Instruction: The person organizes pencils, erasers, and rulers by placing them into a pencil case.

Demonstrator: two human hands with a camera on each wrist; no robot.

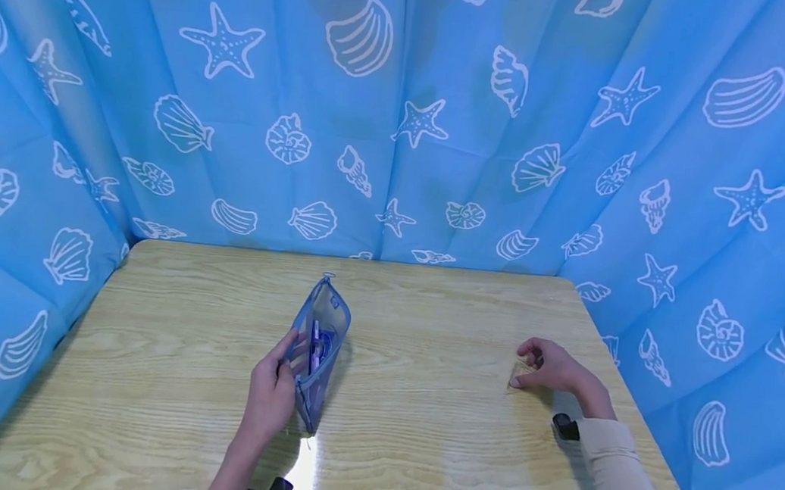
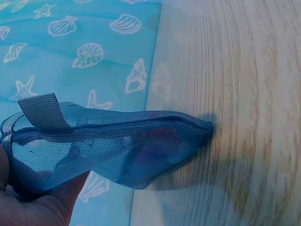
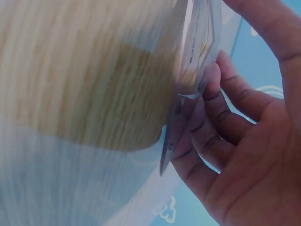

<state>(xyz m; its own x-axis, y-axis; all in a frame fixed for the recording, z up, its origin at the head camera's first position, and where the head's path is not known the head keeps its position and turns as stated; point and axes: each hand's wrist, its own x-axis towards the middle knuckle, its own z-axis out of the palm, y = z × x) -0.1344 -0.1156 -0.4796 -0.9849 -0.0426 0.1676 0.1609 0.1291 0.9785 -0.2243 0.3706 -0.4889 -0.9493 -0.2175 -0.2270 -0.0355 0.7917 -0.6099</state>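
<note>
My left hand (image 1: 271, 396) grips a blue mesh zip pouch (image 1: 313, 400) by its left side, left of the table's middle. The pouch stands tilted with its zipped mouth gaping. Purple and blue items (image 1: 319, 345) show inside, too small to name. In the left wrist view, the mesh pouch (image 2: 113, 141) spreads out from the thumb, and a fabric tab sticks up from it. On the right, my right hand (image 1: 557, 369) pinches a thin, flat piece of clear plastic (image 3: 188, 89) with small dark markings. It is held on edge at the tabletop; its exact kind I cannot tell.
Both hands work over a light wood-grain table (image 1: 421, 330). A blue curtain (image 1: 397, 177) printed with white shells and starfish hangs along its back and sides. Black wrist cameras sit below both wrists. A bright light patch glares near the table's front.
</note>
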